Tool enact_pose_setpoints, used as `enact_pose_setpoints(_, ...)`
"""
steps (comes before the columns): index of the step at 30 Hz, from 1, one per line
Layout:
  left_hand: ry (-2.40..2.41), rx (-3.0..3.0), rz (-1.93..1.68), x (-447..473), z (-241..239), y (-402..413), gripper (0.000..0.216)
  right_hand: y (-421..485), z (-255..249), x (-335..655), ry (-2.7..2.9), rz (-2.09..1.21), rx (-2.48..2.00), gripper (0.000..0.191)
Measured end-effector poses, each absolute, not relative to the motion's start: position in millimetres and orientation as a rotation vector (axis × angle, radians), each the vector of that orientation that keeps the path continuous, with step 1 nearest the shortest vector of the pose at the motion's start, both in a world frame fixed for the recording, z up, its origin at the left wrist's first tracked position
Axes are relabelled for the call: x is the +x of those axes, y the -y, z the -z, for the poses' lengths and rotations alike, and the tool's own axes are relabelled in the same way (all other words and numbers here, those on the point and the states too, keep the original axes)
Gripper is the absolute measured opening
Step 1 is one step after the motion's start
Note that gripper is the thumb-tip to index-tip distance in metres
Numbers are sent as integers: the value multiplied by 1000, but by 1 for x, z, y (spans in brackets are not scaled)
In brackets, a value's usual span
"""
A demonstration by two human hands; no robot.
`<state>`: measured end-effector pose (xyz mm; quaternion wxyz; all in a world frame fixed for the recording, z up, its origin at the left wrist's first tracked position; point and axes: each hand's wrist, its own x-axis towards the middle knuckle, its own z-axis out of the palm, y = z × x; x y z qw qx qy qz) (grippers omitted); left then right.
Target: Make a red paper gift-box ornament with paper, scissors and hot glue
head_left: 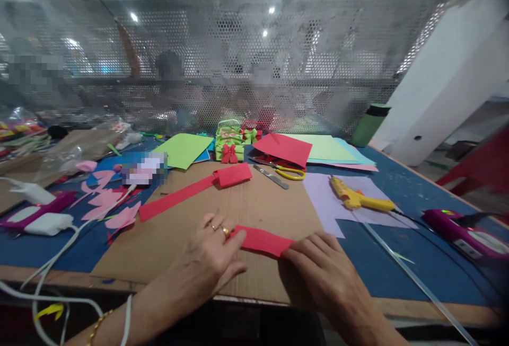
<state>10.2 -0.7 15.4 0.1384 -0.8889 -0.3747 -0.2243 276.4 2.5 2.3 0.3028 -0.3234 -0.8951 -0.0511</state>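
A short red paper strip (263,241) lies across the brown cardboard (175,250) close to me. My left hand (212,253) has its fingers curled on the strip's left end, rings showing. At the right end, my right hand (323,261) grips the paper, its fingers bent together and partly hiding that end. Beyond my hands is a folded red paper piece (234,175), with a long red strip (177,197) running from it to the left. A steel blade (271,176) and yellow-handled scissors (290,173) lie to its right.
A yellow glue gun (360,197) rests on lilac paper (324,203). Purple power strips (467,234) and white cables (59,258) flank the cardboard. Small green paper bags (229,147), coloured sheets (282,149) and a green bottle (369,126) stand or lie toward the mesh panel.
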Motion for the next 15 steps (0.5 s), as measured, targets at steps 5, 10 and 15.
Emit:
enact_pose_setpoints(5,976,-2538,627,22,-11,-3,15,1,3,280,2354,104,-794,36)
enact_pose_setpoints(10,951,-2482,676,12,8,7,31,12,4,285,2339,132,-932,40)
enact_pose_setpoints(15,984,-2401,797,3,22,24,38,17,4,283,2359,63,-1031,42)
